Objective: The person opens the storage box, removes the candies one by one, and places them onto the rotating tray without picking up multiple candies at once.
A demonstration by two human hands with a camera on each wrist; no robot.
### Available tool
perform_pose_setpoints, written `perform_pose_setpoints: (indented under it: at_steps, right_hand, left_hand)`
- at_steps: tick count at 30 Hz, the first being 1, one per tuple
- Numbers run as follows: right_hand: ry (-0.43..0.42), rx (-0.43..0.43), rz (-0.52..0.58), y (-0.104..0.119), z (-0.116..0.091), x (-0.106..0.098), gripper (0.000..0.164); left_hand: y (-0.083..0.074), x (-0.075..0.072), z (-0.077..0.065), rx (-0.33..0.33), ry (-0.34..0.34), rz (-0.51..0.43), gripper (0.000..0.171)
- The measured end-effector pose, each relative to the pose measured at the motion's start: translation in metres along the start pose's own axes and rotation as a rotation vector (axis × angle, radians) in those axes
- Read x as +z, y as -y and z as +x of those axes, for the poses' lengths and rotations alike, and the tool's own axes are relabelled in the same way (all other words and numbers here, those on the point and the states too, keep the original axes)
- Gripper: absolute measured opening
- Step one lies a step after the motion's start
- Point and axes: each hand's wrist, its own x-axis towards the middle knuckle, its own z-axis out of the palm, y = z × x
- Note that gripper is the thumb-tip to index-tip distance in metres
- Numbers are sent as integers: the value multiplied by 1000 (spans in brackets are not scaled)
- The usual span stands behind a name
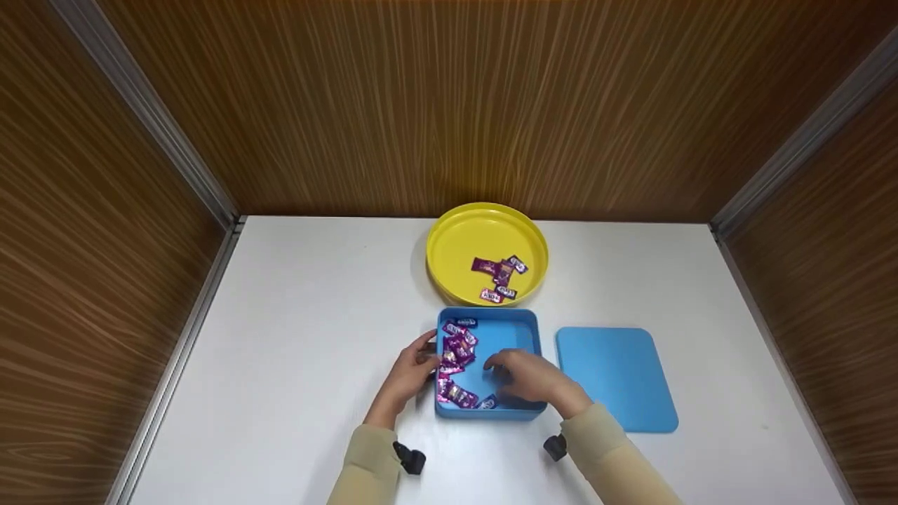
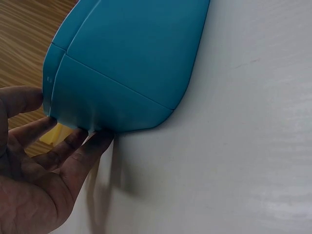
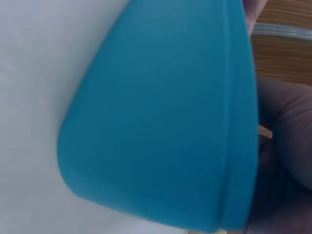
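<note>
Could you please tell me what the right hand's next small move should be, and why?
Probably a slight shift of the right hand leftward, to the wrapped sweets in the blue box: it is over bare floor there, while those sweets lie mostly along the left side, and the left hand touches the box on that side, which may steady it.

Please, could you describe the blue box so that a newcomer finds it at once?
On the white table, find the round yellow tray. Just on its near side stands the square blue box. Unlike the flat blue lid to its right, it has raised walls and holds wrapped sweets.
</note>
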Motion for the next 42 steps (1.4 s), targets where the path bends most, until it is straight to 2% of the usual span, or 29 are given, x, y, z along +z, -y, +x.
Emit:
perform_pose_setpoints:
  at_steps: [7, 15, 22, 32, 42]
  right_hand:
    - [39, 73, -56, 2, 3, 7, 42]
    - [31, 41, -120, 1, 7, 14, 40]
    - [13, 42, -129, 0, 6, 18, 34]
    - [10, 37, -140, -1, 5, 20, 27]
    - [21, 23, -138, 2, 7, 19, 28]
  left_hand:
    - [1, 0, 1, -6, -7, 7, 53]
    - [0, 0, 2, -14, 4, -19, 53]
    - [1, -1, 2, 8, 5, -9, 54]
    - [1, 0, 1, -13, -4, -20, 55]
    - [1, -1, 1, -16, -8, -18, 54]
